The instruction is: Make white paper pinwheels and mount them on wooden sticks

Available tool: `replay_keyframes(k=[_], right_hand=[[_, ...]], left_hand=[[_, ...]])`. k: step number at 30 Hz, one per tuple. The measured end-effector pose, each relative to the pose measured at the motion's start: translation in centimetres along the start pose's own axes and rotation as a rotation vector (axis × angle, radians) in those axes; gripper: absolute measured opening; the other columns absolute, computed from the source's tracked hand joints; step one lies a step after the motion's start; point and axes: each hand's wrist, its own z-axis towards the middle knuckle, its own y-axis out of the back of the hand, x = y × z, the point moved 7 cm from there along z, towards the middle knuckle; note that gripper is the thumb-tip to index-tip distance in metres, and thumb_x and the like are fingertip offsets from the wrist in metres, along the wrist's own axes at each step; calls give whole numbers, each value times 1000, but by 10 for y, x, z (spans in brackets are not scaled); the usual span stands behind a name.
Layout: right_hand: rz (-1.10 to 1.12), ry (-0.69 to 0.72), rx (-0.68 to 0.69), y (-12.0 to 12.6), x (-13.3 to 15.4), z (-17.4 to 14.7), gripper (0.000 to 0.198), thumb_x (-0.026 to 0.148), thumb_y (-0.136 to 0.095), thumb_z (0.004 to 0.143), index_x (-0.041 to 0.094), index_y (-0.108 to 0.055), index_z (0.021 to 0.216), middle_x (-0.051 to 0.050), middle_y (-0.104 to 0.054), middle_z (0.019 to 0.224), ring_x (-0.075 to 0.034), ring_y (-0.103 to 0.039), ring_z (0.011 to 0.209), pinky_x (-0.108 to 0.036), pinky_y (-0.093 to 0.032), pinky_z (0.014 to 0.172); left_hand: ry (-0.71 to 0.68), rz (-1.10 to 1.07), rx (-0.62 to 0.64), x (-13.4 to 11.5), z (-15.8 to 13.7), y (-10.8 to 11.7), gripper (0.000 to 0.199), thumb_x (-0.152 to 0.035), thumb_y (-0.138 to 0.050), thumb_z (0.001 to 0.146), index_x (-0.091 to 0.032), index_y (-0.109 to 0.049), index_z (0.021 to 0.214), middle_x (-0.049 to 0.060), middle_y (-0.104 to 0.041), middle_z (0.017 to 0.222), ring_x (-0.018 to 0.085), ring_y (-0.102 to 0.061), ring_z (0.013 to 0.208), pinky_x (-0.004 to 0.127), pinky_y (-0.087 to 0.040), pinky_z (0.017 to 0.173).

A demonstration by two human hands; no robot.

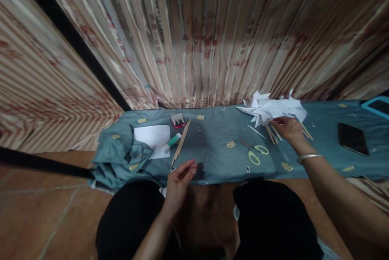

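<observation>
My right hand (pixel 285 127), with a bangle at the wrist, is at the near edge of the white paper pinwheels (pixel 260 108). Its fingers are pinched on a pinwheel's paper; how firmly cannot be seen. Thin wooden sticks (pixel 271 134) stick out from under the paper on both sides of this hand. A white stick (pixel 257 131) lies just left of them. Above the near edge of the cloth hovers my left hand (pixel 181 175), fingers loosely bent and apart, nothing visible in them. Scissors (pixel 254 152) with pale green handles lie between the hands, blades partly spread.
On the left lie white paper sheets (pixel 158 132), a green glue stick (pixel 174 141), a red-and-white box of small dark pieces (pixel 178 121) and loose sticks (pixel 181 142). A dark phone (pixel 352 138) and a blue-framed object (pixel 377 107) are at right. A striped curtain (pixel 206 41) hangs behind.
</observation>
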Motion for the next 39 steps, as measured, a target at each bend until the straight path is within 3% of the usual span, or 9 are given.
replay_keyframes(k=[4, 8, 12, 18, 24, 29, 33, 36, 39], right_hand=[[210, 30, 10, 0, 46, -48, 27, 35, -61, 84, 16, -73, 99, -15, -74, 98, -27, -68, 79, -38, -51, 70], [446, 307, 152, -36, 127, -107, 18, 31, -59, 84, 23, -73, 93, -4, -75, 98, -22, -69, 86, -33, -53, 78], [543, 524, 210, -77, 177, -155, 16, 24, -56, 85, 21, -71, 90, -7, -74, 101, -22, -69, 92, -35, -54, 80], [417, 616, 124, -104, 178, -175, 16, 20, -54, 87, 17, -69, 94, -12, -70, 110, -26, -65, 102, -42, -50, 93], [354, 686, 143, -103, 183, -170, 17, 20, -52, 91, 17, -69, 92, -11, -71, 105, -25, -66, 97, -41, -51, 92], [326, 731, 130, -100, 187, -172, 20, 21, -48, 92, 16, -68, 92, -13, -70, 105, -26, -66, 95, -43, -52, 89], [325, 742, 129, -100, 186, -172, 20, 21, -48, 92, 18, -68, 93, -11, -71, 103, -26, -66, 96, -43, -52, 89], [332, 736, 138, -101, 185, -172, 20, 22, -47, 92, 20, -68, 93, -10, -70, 102, -25, -65, 96, -43, -51, 89], [323, 734, 156, -102, 185, -173, 21, 23, -47, 93, 19, -68, 94, -11, -70, 105, -26, -64, 98, -44, -50, 91]], left_hand=[[-259, 176, -84, -36, 15, 34, 38, -39, -74, 68, -17, -74, 99, 9, -75, 96, 24, -69, 90, 37, -55, 83], [-581, 636, -192, -72, 42, 54, 31, -28, -62, 76, -18, -72, 104, 10, -70, 106, 26, -63, 103, 42, -50, 94], [-586, 1089, -203, -71, 75, 55, 42, -17, -65, 74, -14, -67, 115, 15, -66, 117, 32, -57, 113, 48, -45, 99], [-548, 1160, -128, -54, 88, 63, 34, -12, -61, 76, -15, -70, 109, 11, -70, 104, 25, -63, 98, 38, -49, 92], [-484, 1168, -151, -46, 81, 61, 34, -22, -59, 81, -16, -67, 113, 8, -69, 96, 19, -65, 81, 30, -51, 76], [-505, 1137, -135, -44, 83, 46, 40, -31, -60, 83, -16, -62, 120, 9, -69, 97, 19, -65, 75, 32, -52, 74], [-574, 1100, -64, -53, 83, 55, 32, -26, -53, 87, -15, -65, 115, 13, -68, 106, 22, -67, 87, 37, -53, 84], [-621, 1230, 31, -58, 79, 70, 35, -20, -69, 74, -17, -69, 109, 13, -65, 119, 28, -59, 113, 43, -47, 99], [-594, 1316, 127, -56, 76, 83, 42, -17, -73, 69, -16, -69, 111, 15, -62, 126, 30, -56, 119, 45, -45, 102]])
